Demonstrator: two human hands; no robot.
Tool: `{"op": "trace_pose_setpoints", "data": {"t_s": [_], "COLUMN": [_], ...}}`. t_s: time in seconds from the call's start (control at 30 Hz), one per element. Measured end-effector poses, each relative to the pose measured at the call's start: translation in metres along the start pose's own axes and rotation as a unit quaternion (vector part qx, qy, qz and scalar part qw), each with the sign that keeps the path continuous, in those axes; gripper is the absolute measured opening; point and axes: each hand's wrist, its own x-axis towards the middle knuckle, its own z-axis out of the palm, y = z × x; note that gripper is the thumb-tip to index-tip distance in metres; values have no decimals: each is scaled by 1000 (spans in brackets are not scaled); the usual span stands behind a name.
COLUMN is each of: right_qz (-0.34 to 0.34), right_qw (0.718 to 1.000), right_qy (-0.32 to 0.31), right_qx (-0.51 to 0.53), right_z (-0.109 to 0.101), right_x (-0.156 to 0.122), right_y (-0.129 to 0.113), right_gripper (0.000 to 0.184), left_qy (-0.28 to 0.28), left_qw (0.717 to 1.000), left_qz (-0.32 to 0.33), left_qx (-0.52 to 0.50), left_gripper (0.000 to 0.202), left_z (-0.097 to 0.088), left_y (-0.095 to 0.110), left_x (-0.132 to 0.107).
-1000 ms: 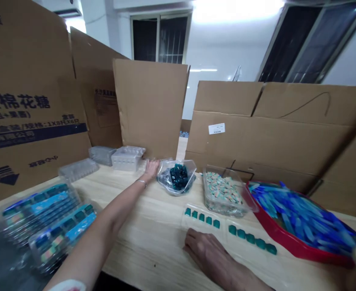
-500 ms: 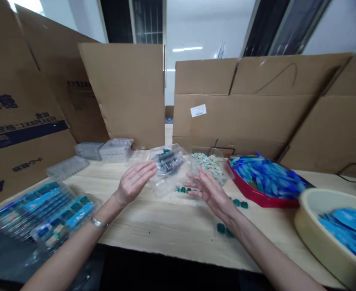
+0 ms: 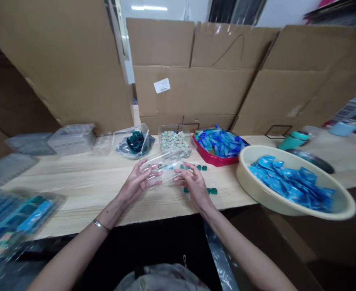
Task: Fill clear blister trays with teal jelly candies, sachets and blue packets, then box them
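Stacked clear trays [image 3: 71,139] at left, bagged teal pieces [image 3: 134,142] behind; left hand [image 3: 134,184] and right hand [image 3: 194,186] close together at centre, both clamped on a clear plastic tray [image 3: 162,169] over a pale wooden table [image 3: 74,202]; red tray of blue pieces [image 3: 220,143] upper centre; cream basin of blue packets [image 3: 295,182] at right.

Surface: light wood-grain table [image 3: 74,202]. At left rear, clear plastic trays [image 3: 71,139]. Along the rear, in line: a plastic bag [image 3: 134,143] of dark teal pieces, a clear tub [image 3: 174,139] of mint-and-cream pieces, a red tray [image 3: 211,159] of blue pieces. Loose teal pieces [image 3: 209,190] lie in front of the red tray. At right, a cream basin [image 3: 250,182] of blue packets stands near a teal cup [image 3: 291,142].
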Motion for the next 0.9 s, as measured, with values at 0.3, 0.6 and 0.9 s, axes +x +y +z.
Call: {"op": "trace_pose_setpoints", "data": {"t_s": [0.3, 0.6, 0.9], "right_qz": [-125, -218, -148], "right_qw": [930, 774, 588], "right_qy": [67, -105, -214], "right_qx": [-338, -585, -766], "right_z": [-84, -45, -31], "right_x": [27, 168, 252], "right_y": [-36, -54, -22], "right_gripper": [33, 17, 27], "left_qy": [-33, -34, 14], "left_qw": [992, 991, 988], "left_qz": [-118, -131, -147], "left_qx": [34, 16, -38], "left_gripper": [31, 42, 41], "left_z": [-12, -28, -30], "left_y": [-3, -20, -23], "left_x": [54, 56, 59]}}
